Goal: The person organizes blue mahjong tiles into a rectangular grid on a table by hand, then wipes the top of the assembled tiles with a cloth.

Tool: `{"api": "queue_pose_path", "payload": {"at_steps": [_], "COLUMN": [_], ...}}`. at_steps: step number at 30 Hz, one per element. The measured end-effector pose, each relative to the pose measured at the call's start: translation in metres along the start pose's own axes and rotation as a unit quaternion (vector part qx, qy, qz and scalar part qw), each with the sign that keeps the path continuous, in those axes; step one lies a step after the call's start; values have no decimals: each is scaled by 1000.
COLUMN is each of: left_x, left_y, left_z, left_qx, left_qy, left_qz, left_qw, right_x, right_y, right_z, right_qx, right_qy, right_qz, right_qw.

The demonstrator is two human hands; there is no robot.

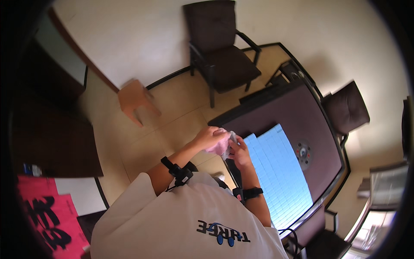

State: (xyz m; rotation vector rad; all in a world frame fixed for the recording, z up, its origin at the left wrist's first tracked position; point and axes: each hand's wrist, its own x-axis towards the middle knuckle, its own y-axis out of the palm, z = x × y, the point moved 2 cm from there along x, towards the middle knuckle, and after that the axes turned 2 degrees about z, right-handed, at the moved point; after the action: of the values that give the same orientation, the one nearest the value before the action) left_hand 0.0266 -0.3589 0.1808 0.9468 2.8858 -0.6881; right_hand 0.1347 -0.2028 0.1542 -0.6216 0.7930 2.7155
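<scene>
A small pink cloth-like bundle [218, 147] with a whitish, crumpled edge is between my hands, just off the table's near corner. My left hand [207, 137] grips its pink part from the left. On the right, the fingers of my right hand [240, 152] are closed on the whitish edge. Blur and my fingers hide what the bundle is exactly. Close by my right hand, light-blue sheets with grid-like creases [278, 171] lie over part of the dark table [275, 106].
A round dark fitting with red spots [303, 154] is on the table. A dark armchair [223, 64] stands against the wall, with another chair [346, 108] beyond the table. An orange stool [136, 100] stands on the tiled floor. Pink-red sheets with black writing [51, 217] are at lower left.
</scene>
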Motion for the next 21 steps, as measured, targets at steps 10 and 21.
{"api": "queue_pose_path", "payload": {"at_steps": [10,21], "left_x": [-62,-232], "left_y": [-191,-297], "left_z": [155,323], "left_qx": [-78,-261], "left_qy": [-68,-193], "left_qz": [-76,-357], "left_qw": [992,876], "right_x": [162,252], "right_y": [188,444], "right_z": [-73,-232], "right_qx": [-265,-511], "right_qy": [129,225], "right_qz": [177,410], "right_qw": [939,721]}}
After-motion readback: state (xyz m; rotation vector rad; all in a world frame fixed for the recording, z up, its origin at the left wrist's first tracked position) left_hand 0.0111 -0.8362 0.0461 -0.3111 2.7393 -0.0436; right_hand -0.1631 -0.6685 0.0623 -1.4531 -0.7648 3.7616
